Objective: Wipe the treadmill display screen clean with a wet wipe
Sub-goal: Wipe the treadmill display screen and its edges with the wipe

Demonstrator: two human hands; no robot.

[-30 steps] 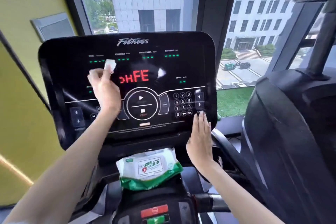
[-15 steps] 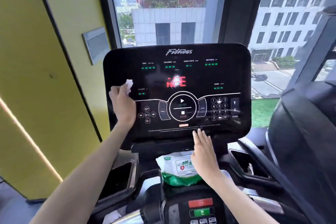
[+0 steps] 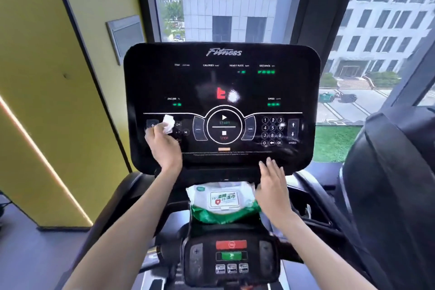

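The glossy black treadmill display screen [image 3: 221, 82] faces me, with lit green readouts, a red character and a round START/STOP control in the middle. My left hand [image 3: 163, 146] presses a crumpled white wet wipe [image 3: 168, 123] against the screen's lower left, over the small media buttons. My right hand [image 3: 273, 188] rests flat, fingers together, against the screen's lower edge, holding nothing.
A green and white wet wipe pack [image 3: 223, 202] lies on the tray under the screen, touching my right hand. Below it sits a control pod [image 3: 231, 256] with red and green buttons. A yellow wall [image 3: 47, 77] is on the left, another black machine [image 3: 390, 183] on the right.
My left hand has slid the wipe from the screen's upper left down to its lower left. My right hand has stayed at the bottom edge. The camera view has shifted.
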